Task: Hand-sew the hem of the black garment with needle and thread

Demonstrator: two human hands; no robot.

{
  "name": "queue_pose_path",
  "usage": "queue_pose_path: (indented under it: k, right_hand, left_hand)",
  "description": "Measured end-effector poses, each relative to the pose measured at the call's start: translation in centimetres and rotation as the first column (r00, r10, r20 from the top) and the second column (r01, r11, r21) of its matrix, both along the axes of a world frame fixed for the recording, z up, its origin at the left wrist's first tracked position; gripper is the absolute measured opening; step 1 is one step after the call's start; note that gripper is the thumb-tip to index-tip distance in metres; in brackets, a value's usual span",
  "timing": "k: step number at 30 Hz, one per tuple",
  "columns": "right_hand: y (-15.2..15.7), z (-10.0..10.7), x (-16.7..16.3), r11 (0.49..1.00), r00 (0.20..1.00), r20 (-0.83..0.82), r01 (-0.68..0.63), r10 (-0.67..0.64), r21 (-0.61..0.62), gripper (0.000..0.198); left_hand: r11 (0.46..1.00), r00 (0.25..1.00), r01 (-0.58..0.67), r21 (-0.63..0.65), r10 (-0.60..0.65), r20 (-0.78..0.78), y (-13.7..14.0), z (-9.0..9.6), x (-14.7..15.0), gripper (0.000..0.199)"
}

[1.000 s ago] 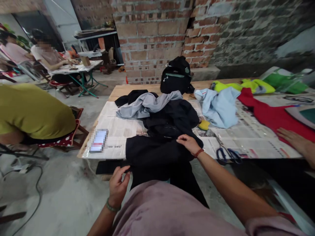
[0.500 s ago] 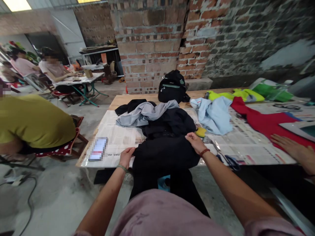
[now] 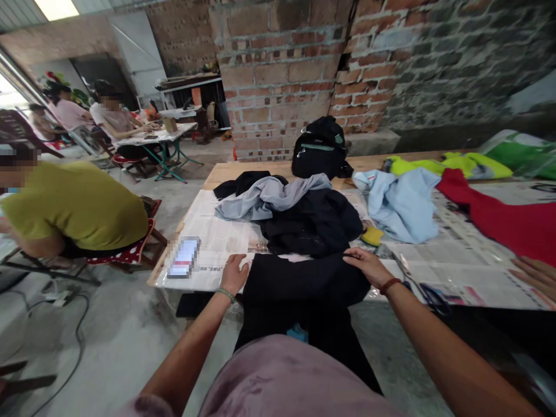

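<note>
A folded piece of black cloth (image 3: 304, 281) lies over the near table edge and hangs toward my lap. At its left edge, my left hand (image 3: 234, 273) rests on the newspaper with fingers spread; whether they touch the cloth is hard to tell. My right hand (image 3: 367, 265) pinches the cloth's upper right corner between thumb and fingers. Just behind it lies a heap of dark garments (image 3: 313, 220) with a grey garment (image 3: 273, 194) across the top. A yellow pad (image 3: 372, 236) sits beyond my right hand, and scissors (image 3: 419, 284) with dark handles lie right of my wrist.
Newspaper (image 3: 208, 226) covers the table. A phone (image 3: 184, 258) lies at left. Behind stand a black backpack (image 3: 320, 147), a light blue garment (image 3: 402, 202) and neon yellow cloth (image 3: 456, 165). At right, another person's hand (image 3: 536, 278) rests by red cloth (image 3: 512, 223). Someone sits at left.
The black cloth's far edge has moved nearer me, leaving a gap before the garment heap. My left hand's fingers have loosened from the cloth's edge. The view has turned slightly left.
</note>
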State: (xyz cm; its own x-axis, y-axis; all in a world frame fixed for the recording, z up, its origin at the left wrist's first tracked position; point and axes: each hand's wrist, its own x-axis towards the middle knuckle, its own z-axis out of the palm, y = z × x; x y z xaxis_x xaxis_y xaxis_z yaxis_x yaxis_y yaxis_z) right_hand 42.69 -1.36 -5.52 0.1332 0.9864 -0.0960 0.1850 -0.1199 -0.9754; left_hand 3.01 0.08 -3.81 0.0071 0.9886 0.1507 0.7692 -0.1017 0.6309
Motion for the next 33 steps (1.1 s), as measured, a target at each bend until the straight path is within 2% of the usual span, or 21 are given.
queue_pose_path:
  k: [2,5,8,10,12,14,16,19,22,24,27,31,33]
  right_hand:
    - [-0.1,0.1,0.1,1.0,1.0,0.0,-0.01,0.01,-0.022,0.036]
    - [-0.4,0.3,0.3,0.999,0.999,-0.042,0.003,-0.005,-0.041,0.034]
    - [-0.5,0.5,0.8,0.998,0.999,-0.047,-0.01,0.007,-0.064,0.032]
    - [-0.4,0.4,1.3,0.997,1.0,-0.007,-0.025,0.025,-0.079,0.031]
    - [-0.1,0.3,1.8,0.997,0.997,0.069,-0.031,0.036,-0.076,0.031]
    - [0.3,0.1,2.3,0.998,0.984,0.176,-0.02,0.03,-0.061,0.031]
    - [0.6,0.1,2.5,0.999,0.958,0.288,-0.004,0.018,-0.051,0.027]
    - [1.1,0.7,2.5,0.997,0.894,0.446,-0.002,0.036,-0.076,0.019]
    - [1.4,1.8,2.2,0.997,0.811,0.582,-0.022,0.057,-0.068,0.011]
    - [1.5,2.9,1.9,0.999,0.781,0.623,-0.031,0.039,-0.025,0.011]
    - [1.8,4.5,1.3,0.999,0.779,0.627,-0.026,0.0,0.032,0.015]
    - [2.7,6.5,0.1,0.991,0.786,0.616,-0.036,-0.053,0.132,0.016]
    - [3.4,7.5,-0.5,0.983,0.78,0.62,-0.034,-0.087,0.18,0.016]
  left_hand:
    - [0.997,0.996,0.04,-0.062,-0.045,-0.077,0.4,0.4,1.1,0.033]
    - [0.978,0.985,0.001,-0.209,-0.037,-0.169,1.1,0.2,2.4,0.047]
    - [0.953,0.992,0.001,-0.304,-0.039,-0.119,2.3,-0.6,2.7,0.033]
    - [0.95,0.997,0.04,-0.309,-0.057,-0.046,3.3,-0.9,2.5,0.022]
    - [0.962,0.997,0.071,-0.264,-0.074,-0.001,4.3,-1.0,2.3,0.028]
    - [0.969,0.994,0.097,-0.227,-0.104,-0.019,5.3,-1.0,2.3,0.045]
    - [0.956,0.983,0.131,-0.264,-0.159,-0.088,6.4,-1.2,2.5,0.052]
    - [0.923,0.963,0.166,-0.348,-0.227,-0.143,8.0,-1.7,3.0,0.036]
    - [0.903,0.951,0.21,-0.374,-0.277,-0.136,9.0,-1.6,3.2,0.018]
    - [0.907,0.95,0.23,-0.354,-0.288,-0.121,9.3,-1.1,2.8,0.013]
    - [0.931,0.962,0.225,-0.287,-0.258,-0.084,9.5,0.5,1.4,0.011]
    - [0.977,0.978,0.206,-0.056,-0.206,-0.004,10.1,4.0,-0.6,0.015]
    - [0.982,0.984,0.178,0.056,-0.178,-0.008,10.6,6.1,-1.1,0.018]
